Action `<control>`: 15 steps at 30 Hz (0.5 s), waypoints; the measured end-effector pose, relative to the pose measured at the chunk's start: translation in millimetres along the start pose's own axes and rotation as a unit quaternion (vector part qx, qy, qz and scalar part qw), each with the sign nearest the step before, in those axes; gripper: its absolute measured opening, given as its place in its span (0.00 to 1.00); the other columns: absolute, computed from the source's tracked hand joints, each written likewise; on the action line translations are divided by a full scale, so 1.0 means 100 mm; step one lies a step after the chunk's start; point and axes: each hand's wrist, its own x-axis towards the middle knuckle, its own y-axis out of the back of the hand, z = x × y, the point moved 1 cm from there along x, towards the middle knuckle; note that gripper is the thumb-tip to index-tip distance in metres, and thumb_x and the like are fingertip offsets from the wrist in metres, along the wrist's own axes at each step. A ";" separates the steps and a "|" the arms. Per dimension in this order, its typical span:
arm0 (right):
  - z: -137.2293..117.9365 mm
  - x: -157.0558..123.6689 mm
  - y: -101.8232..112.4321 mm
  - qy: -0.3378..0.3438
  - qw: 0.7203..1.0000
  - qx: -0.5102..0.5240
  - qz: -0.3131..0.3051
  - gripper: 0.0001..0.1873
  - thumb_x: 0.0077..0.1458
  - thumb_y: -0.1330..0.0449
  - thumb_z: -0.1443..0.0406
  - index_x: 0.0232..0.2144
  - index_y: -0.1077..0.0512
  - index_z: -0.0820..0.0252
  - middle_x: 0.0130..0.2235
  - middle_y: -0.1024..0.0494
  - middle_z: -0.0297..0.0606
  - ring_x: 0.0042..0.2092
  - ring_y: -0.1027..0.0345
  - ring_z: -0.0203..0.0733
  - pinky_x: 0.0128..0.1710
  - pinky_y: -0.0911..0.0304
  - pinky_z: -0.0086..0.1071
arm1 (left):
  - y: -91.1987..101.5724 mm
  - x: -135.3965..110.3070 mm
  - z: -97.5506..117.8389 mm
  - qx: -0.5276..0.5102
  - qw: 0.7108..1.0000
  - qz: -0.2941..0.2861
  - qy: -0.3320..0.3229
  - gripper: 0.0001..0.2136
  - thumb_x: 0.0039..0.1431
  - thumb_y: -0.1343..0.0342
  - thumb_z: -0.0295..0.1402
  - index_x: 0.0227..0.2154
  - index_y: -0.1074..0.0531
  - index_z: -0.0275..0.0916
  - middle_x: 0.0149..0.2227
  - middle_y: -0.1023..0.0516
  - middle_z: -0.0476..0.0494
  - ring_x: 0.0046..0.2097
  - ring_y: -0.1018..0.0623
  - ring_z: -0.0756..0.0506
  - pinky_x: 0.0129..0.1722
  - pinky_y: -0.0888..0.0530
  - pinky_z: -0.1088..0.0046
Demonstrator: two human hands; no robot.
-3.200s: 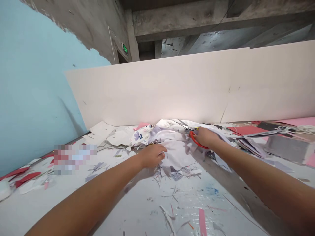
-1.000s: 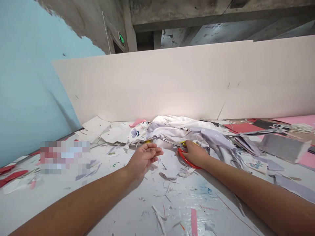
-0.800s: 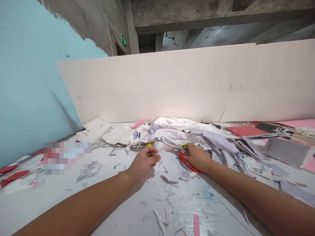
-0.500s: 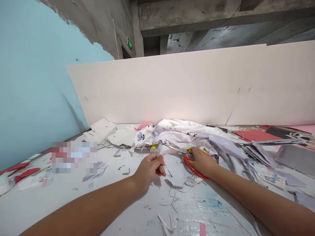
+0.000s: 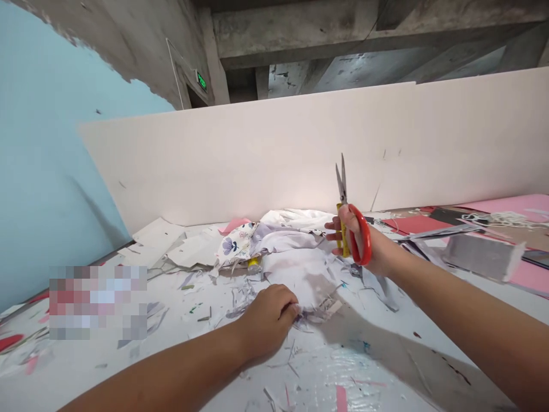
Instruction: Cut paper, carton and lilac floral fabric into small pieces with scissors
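My right hand (image 5: 358,237) is raised above the table, holding a pair of scissors (image 5: 342,197) by its red and yellow handles. The blades point up and stand slightly apart, touching no cloth. On the table, my left hand (image 5: 272,317) is closed at the near edge of a pale lilac-white cloth (image 5: 295,272), thumb against the fingers; its fingertips are partly hidden. The cloth spreads away from this hand toward the back board. Beside it on the left lies a floral fabric piece (image 5: 234,246), with a small yellow object (image 5: 254,264) partly under the cloth.
A tall white board (image 5: 240,160) closes off the back, and a blue wall (image 5: 51,149) the left. Torn card (image 5: 160,237), red sheets (image 5: 409,223), a grey piece (image 5: 482,254) and white string (image 5: 506,218) lie around. Small scraps litter the white table (image 5: 193,360).
My right hand has lifted the scissors off the cloth, turning the blades from pointing left to pointing up. My left hand has come down onto the cloth's near edge. The view has shifted right.
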 end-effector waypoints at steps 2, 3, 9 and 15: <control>-0.06 -0.07 0.00 -0.022 0.998 0.048 -0.017 0.32 0.46 0.53 0.39 0.45 0.44 0.51 0.52 0.37 0.44 0.50 0.38 0.46 0.31 0.31 0.31 | -0.01 0.00 -0.02 -0.022 1.000 0.015 -0.002 0.10 0.59 0.58 0.32 0.27 0.33 0.38 0.30 0.30 0.46 0.35 0.32 0.48 0.38 0.35 0.71; -0.09 -0.10 -0.01 -0.032 0.997 0.062 -0.027 0.32 0.46 0.52 0.39 0.45 0.44 0.52 0.51 0.38 0.44 0.51 0.40 0.47 0.31 0.32 0.32 | -0.01 0.00 -0.02 -0.034 0.999 0.021 -0.004 0.10 0.60 0.58 0.32 0.28 0.33 0.38 0.31 0.31 0.46 0.36 0.32 0.48 0.38 0.35 0.71; -0.21 -0.24 -0.03 -0.079 0.985 0.060 -0.142 0.31 0.48 0.57 0.38 0.34 0.40 0.59 0.43 0.33 0.44 0.38 0.36 0.41 0.28 0.35 0.30 | 0.00 -0.02 -0.06 -0.073 0.996 0.055 -0.002 0.11 0.60 0.57 0.35 0.29 0.32 0.38 0.35 0.36 0.45 0.39 0.33 0.48 0.41 0.35 0.70; -0.15 -0.20 -0.04 -0.116 0.967 -0.032 -0.226 0.38 0.45 0.65 0.35 0.26 0.39 0.62 0.28 0.33 0.36 0.23 0.34 0.35 0.22 0.37 0.30 | -0.01 -0.02 -0.08 -0.085 0.995 0.050 -0.004 0.10 0.60 0.57 0.35 0.31 0.31 0.39 0.36 0.35 0.45 0.38 0.32 0.49 0.41 0.34 0.70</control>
